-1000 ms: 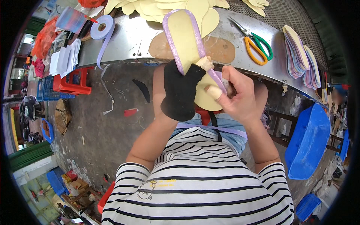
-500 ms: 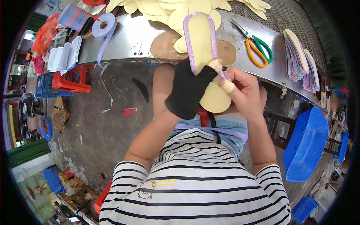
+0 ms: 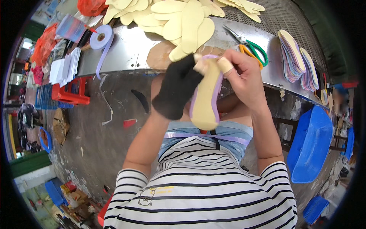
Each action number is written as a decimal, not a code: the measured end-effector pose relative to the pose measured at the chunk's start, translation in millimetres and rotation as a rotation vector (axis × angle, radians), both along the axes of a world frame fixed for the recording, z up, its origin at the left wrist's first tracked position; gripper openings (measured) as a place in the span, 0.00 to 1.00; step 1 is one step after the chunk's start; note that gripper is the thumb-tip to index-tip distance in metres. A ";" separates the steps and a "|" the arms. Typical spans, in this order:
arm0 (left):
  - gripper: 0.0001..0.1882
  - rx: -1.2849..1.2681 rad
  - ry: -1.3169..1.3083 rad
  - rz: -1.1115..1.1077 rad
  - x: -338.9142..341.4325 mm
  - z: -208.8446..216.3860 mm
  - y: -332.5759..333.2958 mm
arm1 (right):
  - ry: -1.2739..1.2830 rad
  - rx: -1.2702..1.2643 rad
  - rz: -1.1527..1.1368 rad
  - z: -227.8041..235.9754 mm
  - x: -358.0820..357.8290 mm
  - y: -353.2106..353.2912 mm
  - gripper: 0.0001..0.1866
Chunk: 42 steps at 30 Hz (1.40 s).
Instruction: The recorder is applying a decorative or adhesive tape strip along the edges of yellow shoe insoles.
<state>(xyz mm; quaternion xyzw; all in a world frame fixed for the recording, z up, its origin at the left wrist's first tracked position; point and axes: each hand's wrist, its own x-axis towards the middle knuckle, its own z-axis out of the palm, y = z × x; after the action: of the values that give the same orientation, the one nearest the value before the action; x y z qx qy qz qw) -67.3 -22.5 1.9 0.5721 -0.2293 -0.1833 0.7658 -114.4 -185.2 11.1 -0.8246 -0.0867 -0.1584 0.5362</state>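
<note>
Over my lap I hold a pale yellow insole point(image 3: 206, 91) with a lilac binding strip along its sides and upper end. Its lower end shows bare yellow edge. My left hand point(image 3: 177, 88), in a black fingerless glove, is closed on the left of the insole's upper end; its fingertips are blurred. Closed at the upper right edge is my right hand point(image 3: 244, 74), with a beige wrap on its thumb. Another length of lilac strip point(image 3: 179, 135) lies across my lap. What the right fingertips pinch is partly hidden.
Loose yellow insoles point(image 3: 179, 24) are heaped on the metal bench point(image 3: 127, 45). Scissors point(image 3: 253, 51) with green and orange handles lie to the right, by stacks of edged insoles point(image 3: 291, 57). A lilac tape roll point(image 3: 101, 37) stands at left; a blue tub point(image 3: 310, 145) sits lower right.
The insole has turned and come down nearer my lap, its binding now round the upper end. My left hand has shifted to its upper left, and my right hand has risen to its upper right.
</note>
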 end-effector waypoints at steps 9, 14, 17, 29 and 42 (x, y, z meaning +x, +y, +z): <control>0.09 0.127 -0.124 0.230 9.3 -20.4 -9.5 | 0.161 0.333 -0.050 -17.8 -9.7 21.1 0.11; 0.06 0.153 0.014 0.089 15.8 -10.6 -8.7 | 0.095 -0.046 -0.085 -23.1 -17.0 17.1 0.06; 0.06 0.092 0.000 0.037 16.7 -8.3 -6.8 | 0.031 -0.069 -0.056 -11.8 -16.9 19.9 0.05; 0.09 0.172 -0.076 0.010 11.3 -3.9 -5.6 | 0.083 -0.057 0.034 -16.4 -22.5 16.4 0.06; 0.06 0.045 -0.007 -0.043 23.7 -20.2 8.1 | 0.429 0.826 0.163 -40.2 -12.3 5.2 0.12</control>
<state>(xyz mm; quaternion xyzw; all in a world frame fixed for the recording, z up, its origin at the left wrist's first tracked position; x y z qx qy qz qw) -43.7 -14.4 -18.2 0.5848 -0.2399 -0.2030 0.7479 -126.7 -180.0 -29.1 -0.5469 0.0315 0.0369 0.8358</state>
